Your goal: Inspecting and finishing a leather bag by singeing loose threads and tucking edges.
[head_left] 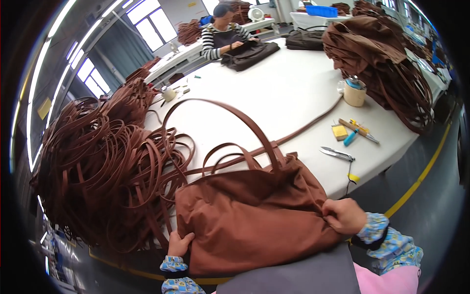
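Observation:
A brown fabric bag [254, 220] with upright handles and a long strap lies at the front edge of the white table, above a dark grey apron. My left hand [181, 242] grips the bag's lower left side, fingers closed on the fabric. My right hand [342, 215] pinches the bag's right end. Behind the bag the long strap [313, 120] runs toward the upper right of the table.
Piles of brown bags [103, 176] [372, 49] fill both sides of the white table [289, 83]. On it are snips [337, 153], hand tools [357, 132], a yellow block [339, 131] and a glue pot [354, 95]. A co-worker [220, 36] handles a dark bag across the table.

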Tool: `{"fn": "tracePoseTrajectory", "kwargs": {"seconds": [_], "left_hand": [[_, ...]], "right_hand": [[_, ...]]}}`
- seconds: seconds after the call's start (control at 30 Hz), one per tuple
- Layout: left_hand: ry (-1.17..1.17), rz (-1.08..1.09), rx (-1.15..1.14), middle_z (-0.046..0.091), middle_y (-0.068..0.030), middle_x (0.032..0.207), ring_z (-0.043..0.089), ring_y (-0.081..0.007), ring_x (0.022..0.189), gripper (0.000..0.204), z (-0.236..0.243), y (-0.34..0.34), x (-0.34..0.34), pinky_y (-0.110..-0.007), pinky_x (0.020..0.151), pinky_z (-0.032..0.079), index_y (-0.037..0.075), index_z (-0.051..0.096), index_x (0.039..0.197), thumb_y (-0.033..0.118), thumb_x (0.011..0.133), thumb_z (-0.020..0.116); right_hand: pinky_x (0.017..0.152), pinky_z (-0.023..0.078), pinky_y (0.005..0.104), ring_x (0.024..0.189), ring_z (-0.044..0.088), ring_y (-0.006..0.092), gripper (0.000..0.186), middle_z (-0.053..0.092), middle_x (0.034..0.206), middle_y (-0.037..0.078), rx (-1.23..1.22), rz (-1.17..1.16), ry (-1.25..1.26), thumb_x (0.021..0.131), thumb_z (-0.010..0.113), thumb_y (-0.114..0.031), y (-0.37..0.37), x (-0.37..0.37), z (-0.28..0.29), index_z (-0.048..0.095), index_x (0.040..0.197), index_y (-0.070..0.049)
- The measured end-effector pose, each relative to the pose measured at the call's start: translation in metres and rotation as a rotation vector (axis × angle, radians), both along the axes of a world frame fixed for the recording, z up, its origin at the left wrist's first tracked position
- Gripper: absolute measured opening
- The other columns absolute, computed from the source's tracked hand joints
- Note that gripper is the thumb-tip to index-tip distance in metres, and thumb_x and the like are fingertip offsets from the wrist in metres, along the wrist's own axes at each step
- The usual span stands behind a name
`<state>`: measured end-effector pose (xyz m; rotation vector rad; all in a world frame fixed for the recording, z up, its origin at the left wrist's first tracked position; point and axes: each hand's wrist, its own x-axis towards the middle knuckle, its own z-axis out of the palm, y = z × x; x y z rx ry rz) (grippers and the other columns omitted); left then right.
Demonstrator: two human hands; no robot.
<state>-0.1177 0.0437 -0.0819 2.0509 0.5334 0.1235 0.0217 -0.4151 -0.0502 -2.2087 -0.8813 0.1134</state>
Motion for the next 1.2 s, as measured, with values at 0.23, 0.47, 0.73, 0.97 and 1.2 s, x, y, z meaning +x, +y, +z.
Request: {"fn": "tracePoseTrajectory", "kwargs": {"seconds": [0.23, 0.47, 0.73, 0.97, 1.2], "left_hand": [[-0.393, 0.187, 0.501, 0.062, -0.0228, 0.087, 0.059, -0.0397, 0.083, 0.031, -0.033, -0.044, 0.006, -0.037, 0.073, 0.046, -0.005, 0.058, 0.098, 0.018, 0.079, 0.062], [-0.779, 0.352, -0.445, 0.053, -0.0138, 0.118, 0.053, -0.0288, 0.103, 0.04, -0.154, -0.046, -0.038, -0.036, 0.089, 0.042, 0.001, 0.049, 0.119, 0.017, 0.084, 0.059], [-0.551, 0.661, 0.64, 0.045, -0.0141, 0.12, 0.048, -0.0293, 0.108, 0.043, -0.053, -0.064, -0.054, -0.036, 0.09, 0.039, 0.001, 0.043, 0.111, -0.006, 0.068, 0.045], [-0.882, -0.142, 0.892, 0.05, -0.0156, 0.113, 0.042, -0.0394, 0.116, 0.02, 0.084, -0.139, 0.023, -0.048, 0.095, 0.037, 0.004, 0.057, 0.092, 0.015, 0.075, 0.058], [-0.332, -0.731, 0.93, 0.032, -0.0074, 0.14, 0.025, -0.028, 0.131, 0.057, 0.02, -0.197, 0.132, -0.044, 0.106, 0.01, 0.025, 0.044, 0.128, 0.051, 0.079, 0.055]], "right_hand": [[0.047, 0.045, 0.0374, 0.053, 0.054, 0.0279, 0.009, 0.05, 0.061, 0.009, -0.016, -0.115, -0.578, 0.067, 0.055, -0.007, 0.0, 0.013, -0.115, 0.049, 0.074, -0.009], [0.047, 0.047, 0.0344, 0.059, 0.059, 0.0258, 0.008, 0.055, 0.065, 0.009, -0.08, -0.042, -0.673, 0.068, 0.055, -0.01, 0.002, 0.018, -0.131, 0.051, 0.076, -0.01], [0.063, 0.05, 0.039, 0.073, 0.062, 0.0289, 0.025, 0.061, 0.074, 0.01, -0.56, -0.021, -0.174, 0.073, 0.058, -0.017, -0.012, -0.002, -0.073, 0.059, 0.098, -0.015], [0.06, 0.048, 0.0318, 0.067, 0.062, 0.026, 0.011, 0.063, 0.072, 0.009, -0.25, 0.006, -0.105, 0.076, 0.063, -0.013, -0.004, 0.068, 0.053, 0.06, 0.086, -0.009], [0.071, 0.048, 0.0375, 0.083, 0.061, 0.0286, 0.033, 0.064, 0.088, 0.011, -0.493, 0.003, -0.174, 0.074, 0.068, -0.029, 0.104, 0.186, 0.026, 0.057, 0.097, -0.009]]}}
